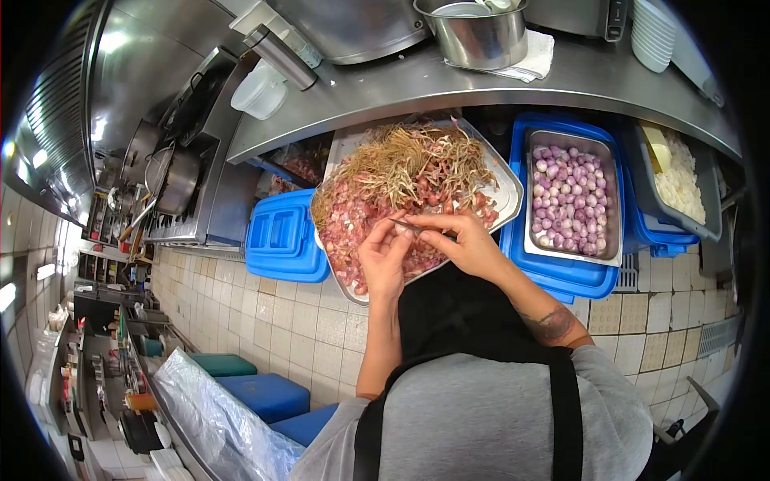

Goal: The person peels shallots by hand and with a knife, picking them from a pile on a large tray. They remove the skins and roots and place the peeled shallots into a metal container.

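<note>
Both hands meet above a large metal tray [507,192] heaped with reddish shallot skins [353,232] and dry, stringy roots [401,164]. My left hand [385,255] pinches a small pale shallot [401,229]. My right hand [455,239] is closed around a small dark knife [411,226], its blade against the shallot. The fingers partly cover both. To the right, a rectangular metal pan [616,240] holds many peeled purple-white shallots [569,196].
Blue lids [281,238] lie left of the tray and under the pan. A grey bin [710,216] with white pieces stands far right. Ahead runs a steel counter [377,96] with a pot [483,38], a plastic tub [261,92] and stacked white containers [653,36].
</note>
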The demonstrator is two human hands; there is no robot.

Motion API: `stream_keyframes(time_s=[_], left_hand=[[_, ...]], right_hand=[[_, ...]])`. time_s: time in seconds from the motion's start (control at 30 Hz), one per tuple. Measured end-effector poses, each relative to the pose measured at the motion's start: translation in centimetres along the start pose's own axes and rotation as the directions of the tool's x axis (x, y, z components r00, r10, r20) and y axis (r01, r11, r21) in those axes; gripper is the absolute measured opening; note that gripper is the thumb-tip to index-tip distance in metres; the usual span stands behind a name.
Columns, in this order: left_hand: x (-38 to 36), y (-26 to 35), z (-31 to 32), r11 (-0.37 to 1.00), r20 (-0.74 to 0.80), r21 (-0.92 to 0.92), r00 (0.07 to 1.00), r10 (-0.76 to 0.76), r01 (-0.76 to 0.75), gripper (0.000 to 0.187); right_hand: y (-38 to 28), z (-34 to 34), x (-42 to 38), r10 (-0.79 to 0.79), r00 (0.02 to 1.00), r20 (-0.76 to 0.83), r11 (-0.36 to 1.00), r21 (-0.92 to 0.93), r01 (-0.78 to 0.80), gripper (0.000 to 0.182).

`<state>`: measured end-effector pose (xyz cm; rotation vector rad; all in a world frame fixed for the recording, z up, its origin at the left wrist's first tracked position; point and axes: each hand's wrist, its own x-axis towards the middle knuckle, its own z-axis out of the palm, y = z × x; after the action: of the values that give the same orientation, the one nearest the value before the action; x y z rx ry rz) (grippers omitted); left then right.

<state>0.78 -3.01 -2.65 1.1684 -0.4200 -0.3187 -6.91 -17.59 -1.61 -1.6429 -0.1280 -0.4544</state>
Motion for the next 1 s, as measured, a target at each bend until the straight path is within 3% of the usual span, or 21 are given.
stream_keyframes(time_s=[0.03,0.13,0.17,0.23,0.33,0.47,0.57,0.7,0.77,0.9,1.0], left_hand=[[0.0,-0.1,-0.1,1.000,0.001,0.011,1.000,0.000,0.000,0.033],[-0.3,-0.2,-0.2,1.000,0.007,0.025,1.000,0.004,-0.004,0.033],[-0.4,-0.2,-0.3,1.000,0.012,0.018,1.000,0.007,-0.008,0.033],[-0.4,-0.2,-0.4,1.000,0.044,-0.020,0.999,-0.011,0.012,0.034],[-0.5,0.3,-0.4,0.991,0.104,-0.117,0.993,-0.054,0.066,0.036],[-0.4,0.8,-0.1,0.967,0.115,-0.231,0.990,-0.083,0.107,0.039],[-0.2,0.1,-0.6,0.964,0.076,-0.244,0.993,-0.092,0.108,0.038],[-0.1,-0.9,-1.0,0.963,0.034,-0.264,0.998,-0.046,0.053,0.034],[-0.3,-0.7,-0.7,0.963,0.003,-0.267,0.999,-0.038,0.037,0.033],[-0.7,-1.3,-0.1,0.964,-0.097,-0.262,0.995,0.028,-0.053,0.031],[-1.0,-1.1,0.0,0.960,-0.067,-0.274,0.997,0.040,-0.057,0.031]], right_hand=[[-0.2,-0.1,0.0,0.043,0.999,0.020,0.999,-0.002,-0.043,0.030],[0.4,0.2,0.0,-0.040,0.999,-0.031,0.999,0.013,0.040,0.028],[0.5,0.0,0.1,0.100,0.995,0.028,0.981,0.164,-0.103,0.027],[0.8,-0.9,0.3,0.337,0.920,0.200,0.821,0.417,-0.391,0.025],[1.6,-1.6,0.5,0.434,0.874,0.217,0.633,0.617,-0.467,0.026],[3.1,-0.9,0.7,0.389,0.921,-0.004,0.843,0.405,-0.354,0.027],[1.3,-0.2,0.4,0.281,0.958,-0.061,0.930,0.264,-0.256,0.029],[-0.7,0.8,-0.1,0.163,0.986,-0.032,0.968,0.197,-0.154,0.033],[-0.7,1.3,-0.3,0.102,0.993,-0.066,0.993,0.073,-0.097,0.035],[-0.4,2.2,-0.4,0.064,0.991,-0.114,0.994,0.095,-0.053,0.033],[-0.4,2.1,-0.5,0.097,0.990,-0.099,0.989,0.123,-0.084,0.030]])
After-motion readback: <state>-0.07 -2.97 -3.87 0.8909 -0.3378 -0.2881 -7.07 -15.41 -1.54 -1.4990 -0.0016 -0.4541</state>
